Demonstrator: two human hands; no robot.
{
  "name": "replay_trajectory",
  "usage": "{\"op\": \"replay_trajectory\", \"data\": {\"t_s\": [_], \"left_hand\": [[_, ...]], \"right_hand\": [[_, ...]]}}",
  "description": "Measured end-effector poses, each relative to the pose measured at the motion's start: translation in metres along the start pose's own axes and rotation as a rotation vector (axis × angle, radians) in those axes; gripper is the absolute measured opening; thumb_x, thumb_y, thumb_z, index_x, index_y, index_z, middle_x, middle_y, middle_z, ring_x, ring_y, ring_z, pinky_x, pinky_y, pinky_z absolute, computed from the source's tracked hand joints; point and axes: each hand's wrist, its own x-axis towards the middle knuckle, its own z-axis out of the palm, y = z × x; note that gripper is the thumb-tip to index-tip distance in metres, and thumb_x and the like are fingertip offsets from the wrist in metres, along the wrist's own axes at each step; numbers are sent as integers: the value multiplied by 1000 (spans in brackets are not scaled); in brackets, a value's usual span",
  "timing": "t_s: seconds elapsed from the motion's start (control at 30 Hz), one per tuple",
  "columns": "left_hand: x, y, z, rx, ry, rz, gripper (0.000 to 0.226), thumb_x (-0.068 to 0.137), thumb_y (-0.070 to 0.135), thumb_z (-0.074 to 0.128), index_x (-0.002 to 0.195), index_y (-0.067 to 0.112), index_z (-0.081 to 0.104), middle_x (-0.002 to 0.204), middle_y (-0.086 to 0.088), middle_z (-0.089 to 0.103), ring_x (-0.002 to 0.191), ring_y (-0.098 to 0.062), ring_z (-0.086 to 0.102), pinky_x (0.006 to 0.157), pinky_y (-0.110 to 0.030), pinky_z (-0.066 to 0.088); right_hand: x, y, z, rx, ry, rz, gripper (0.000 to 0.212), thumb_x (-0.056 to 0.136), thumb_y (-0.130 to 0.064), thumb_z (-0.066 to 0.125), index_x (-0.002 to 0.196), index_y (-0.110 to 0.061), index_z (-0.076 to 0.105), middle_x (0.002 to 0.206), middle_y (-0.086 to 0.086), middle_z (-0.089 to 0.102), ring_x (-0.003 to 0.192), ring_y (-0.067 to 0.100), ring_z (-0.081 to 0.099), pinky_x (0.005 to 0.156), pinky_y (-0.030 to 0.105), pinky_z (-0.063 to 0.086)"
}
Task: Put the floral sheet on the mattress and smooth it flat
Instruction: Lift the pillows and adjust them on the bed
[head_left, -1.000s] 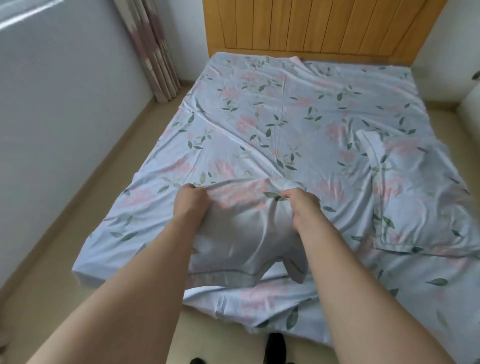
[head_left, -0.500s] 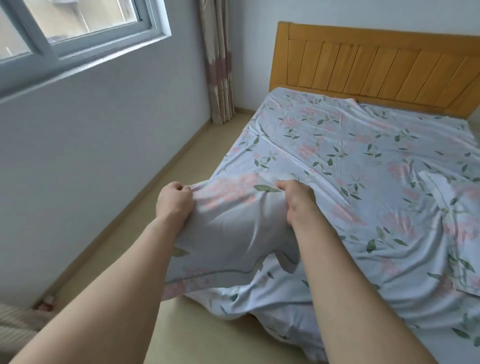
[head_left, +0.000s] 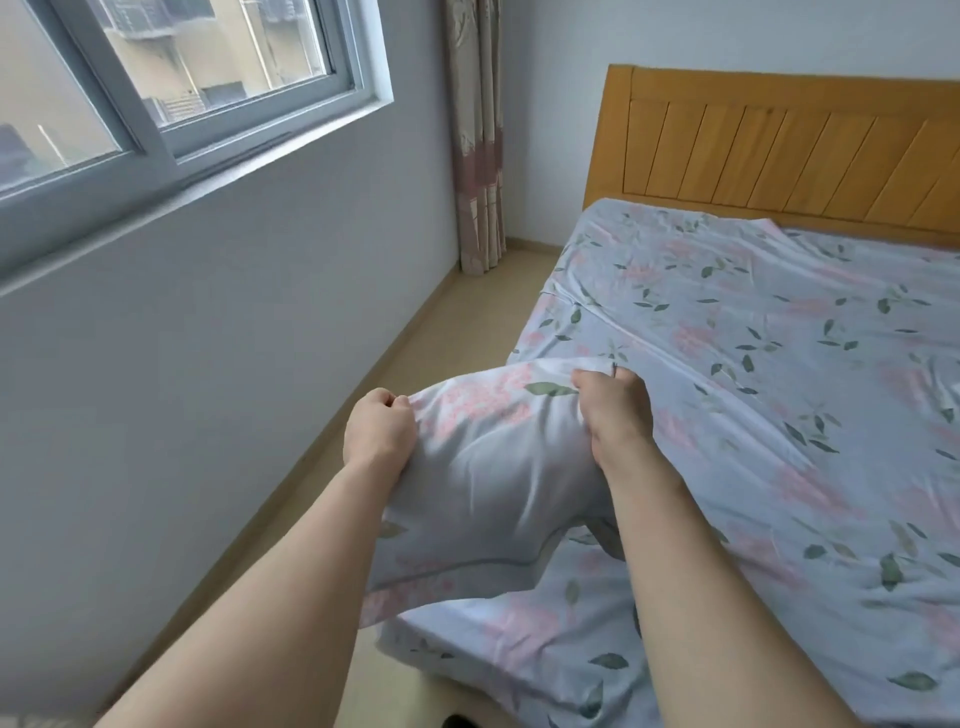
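Left hand (head_left: 382, 434) & right hand (head_left: 613, 410), each grip fisted on a raised fold of the floral sheet (head_left: 753, 374), lift it off the bed's near-left corner, prob. to pull out slack.

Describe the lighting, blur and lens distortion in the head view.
Head view: soft daylight from the window, no hard shadows or glare; wide-angle bending curves the window frame and headboard; the sheet is slightly soft, its flap between the left hand and right hand smeared as if moving.
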Motion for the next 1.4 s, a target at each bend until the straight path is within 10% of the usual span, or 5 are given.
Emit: {"op": "replay_trajectory", "data": {"t_s": [0.47,0.97,1.4], "left_hand": [[258,-13,-67,-238,-468,-298,40,76,50,74,83,13,60,91,-2,65,84,-25,65,83,-34,54],[496,43,-92,-36,-410,111,10,80,24,61,70,25,60,70,1,59,67,-25,50,63,-29,43],[641,216,63,54,-506,320,28,75,34,66,73,7,71,73,-6,71,65,-27,61,64,-28,51]], "right_hand": [[39,-123,214,114,241,-83,21,80,-27,62,100,-21,63,85,-6,60,88,25,59,87,37,49],[81,-210,391,-274,516,11,37,93,-31,46,123,-11,55,122,10,61,110,34,55,84,35,40],[307,-279,398,-174,609,115,28,90,-22,45,113,-16,60,120,7,62,108,31,56,79,30,35]]}}
